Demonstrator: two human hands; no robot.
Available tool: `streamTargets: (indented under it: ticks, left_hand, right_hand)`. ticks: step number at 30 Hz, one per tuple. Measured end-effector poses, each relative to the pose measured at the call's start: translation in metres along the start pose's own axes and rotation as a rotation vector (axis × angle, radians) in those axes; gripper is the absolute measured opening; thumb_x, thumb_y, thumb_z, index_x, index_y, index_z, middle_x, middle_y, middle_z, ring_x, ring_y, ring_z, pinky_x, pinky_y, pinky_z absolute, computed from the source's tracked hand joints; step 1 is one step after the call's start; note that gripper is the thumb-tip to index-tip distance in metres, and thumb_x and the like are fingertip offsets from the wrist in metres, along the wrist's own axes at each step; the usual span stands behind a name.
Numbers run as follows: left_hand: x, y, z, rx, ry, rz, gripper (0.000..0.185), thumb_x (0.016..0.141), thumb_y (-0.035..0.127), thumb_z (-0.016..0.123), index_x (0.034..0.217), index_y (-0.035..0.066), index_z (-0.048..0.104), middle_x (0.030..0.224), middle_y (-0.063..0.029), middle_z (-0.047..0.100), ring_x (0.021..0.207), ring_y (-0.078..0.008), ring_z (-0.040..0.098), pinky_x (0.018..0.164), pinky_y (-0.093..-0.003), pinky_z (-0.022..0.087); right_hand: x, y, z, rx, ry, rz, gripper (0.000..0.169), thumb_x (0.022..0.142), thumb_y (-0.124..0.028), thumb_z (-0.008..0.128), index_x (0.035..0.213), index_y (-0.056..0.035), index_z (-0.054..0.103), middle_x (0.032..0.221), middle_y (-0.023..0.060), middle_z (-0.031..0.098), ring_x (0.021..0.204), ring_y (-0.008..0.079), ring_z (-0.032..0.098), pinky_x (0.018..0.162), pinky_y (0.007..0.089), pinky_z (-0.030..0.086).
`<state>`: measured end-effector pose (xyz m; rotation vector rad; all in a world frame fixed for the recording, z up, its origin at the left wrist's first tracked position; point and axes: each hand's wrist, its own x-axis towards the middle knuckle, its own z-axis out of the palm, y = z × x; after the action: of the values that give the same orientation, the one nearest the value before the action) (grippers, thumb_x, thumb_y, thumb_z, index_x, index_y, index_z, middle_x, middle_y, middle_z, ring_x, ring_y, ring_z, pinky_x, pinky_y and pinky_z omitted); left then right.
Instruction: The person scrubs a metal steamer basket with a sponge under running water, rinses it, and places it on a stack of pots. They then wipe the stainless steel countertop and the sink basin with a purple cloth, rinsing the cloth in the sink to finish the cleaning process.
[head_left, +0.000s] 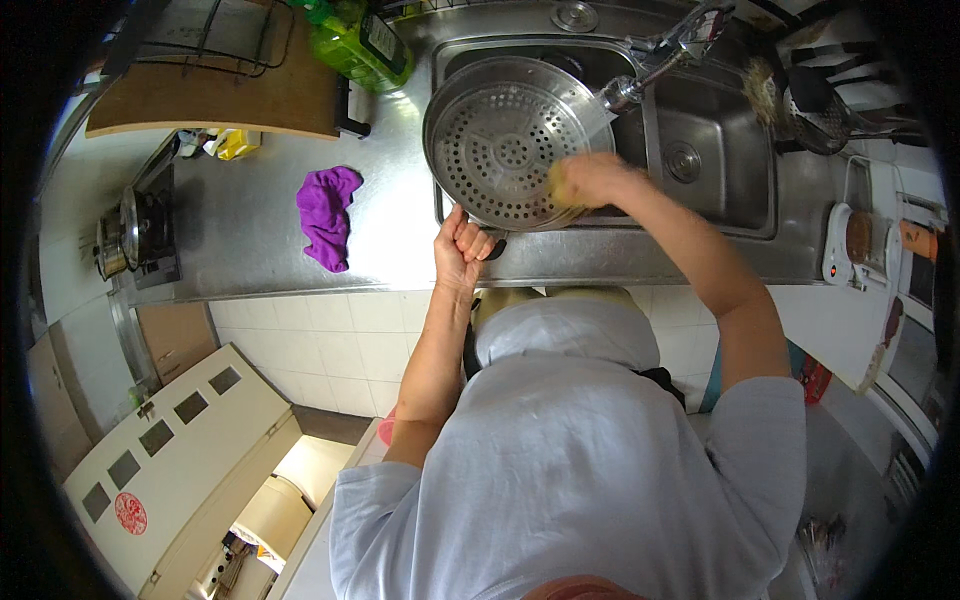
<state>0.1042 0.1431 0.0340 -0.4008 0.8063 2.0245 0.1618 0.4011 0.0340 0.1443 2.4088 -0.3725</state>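
Observation:
A round stainless-steel steamer tray (517, 150) with rings of holes lies over the left sink basin, tilted a little. My left hand (463, 244) grips it at its near edge, by a black handle (496, 250) that shows beside the fingers. My right hand (600, 180), blurred by motion, presses a yellowish scrubbing pad (562, 185) on the inner right side of the tray. From the chrome faucet (622, 94) a sheet of water (595, 124) falls into the tray near that hand. The fingers hide much of the pad.
To the right is a second steel basin (720, 150). A purple cloth (328, 217) lies on the steel counter (255, 247), with a green soap bottle (360, 45) behind it. Pots (124, 232) stand far left. Kitchen utensils (817, 105) hang at the far right.

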Motion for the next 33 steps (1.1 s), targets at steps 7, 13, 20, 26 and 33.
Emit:
streamTargets:
  ticks: [7, 13, 20, 26, 33]
  left_hand:
    - [-0.005, -0.002, 0.011, 0.118, -0.070, -0.036, 0.043, 0.100, 0.027, 0.045, 0.061, 0.019, 0.029, 0.043, 0.0062, 0.023, 0.035, -0.0078, 0.016, 0.037, -0.0251, 0.020]
    - [0.001, 0.000, -0.005, 0.102, -0.099, -0.019, 0.044, 0.100, 0.029, 0.043, 0.060, 0.018, 0.029, 0.043, 0.0057, 0.023, 0.034, -0.0079, 0.019, 0.038, -0.0254, 0.022]
    - [0.002, 0.000, 0.022, 0.311, -0.109, -0.014, 0.054, 0.099, 0.030, 0.043, 0.050, 0.018, 0.026, 0.040, 0.0030, 0.025, 0.034, -0.0104, 0.021, 0.038, -0.0281, 0.022]
    - [0.007, 0.000, 0.016, 0.244, -0.077, -0.017, 0.050, 0.099, 0.027, 0.044, 0.053, 0.019, 0.027, 0.041, 0.0032, 0.024, 0.034, -0.0099, 0.019, 0.038, -0.0274, 0.020]
    - [0.010, 0.001, 0.011, 0.133, -0.100, -0.036, 0.040, 0.100, 0.026, 0.041, 0.062, 0.018, 0.033, 0.042, 0.0059, 0.024, 0.034, -0.0086, 0.017, 0.037, -0.0262, 0.020]
  right_hand:
    - [0.013, 0.022, 0.011, -0.281, 0.450, 0.170, 0.037, 0.071, -0.006, 0.069, 0.107, 0.0004, 0.065, 0.117, 0.0145, 0.053, 0.115, 0.0321, 0.051, 0.083, 0.0431, 0.052]
    - [-0.034, -0.029, 0.007, 0.078, 0.280, -0.219, 0.040, 0.068, -0.001, 0.067, 0.106, -0.0128, 0.067, 0.116, 0.0121, 0.054, 0.112, 0.0326, 0.052, 0.090, 0.0403, 0.050]
    - [0.007, -0.031, 0.014, 0.392, 0.894, -0.080, 0.039, 0.073, -0.001, 0.064, 0.109, -0.0154, 0.067, 0.116, 0.0063, 0.053, 0.105, 0.0317, 0.052, 0.093, 0.0409, 0.046]
    - [0.003, -0.033, 0.040, 0.524, 0.896, -0.166, 0.048, 0.072, -0.003, 0.068, 0.119, -0.0158, 0.064, 0.128, 0.0079, 0.050, 0.114, 0.0322, 0.049, 0.096, 0.0403, 0.045]
    - [0.033, -0.042, 0.012, 0.218, 0.931, -0.226, 0.051, 0.073, 0.001, 0.063, 0.119, -0.0214, 0.063, 0.131, 0.0058, 0.050, 0.110, 0.0305, 0.050, 0.085, 0.0376, 0.050]
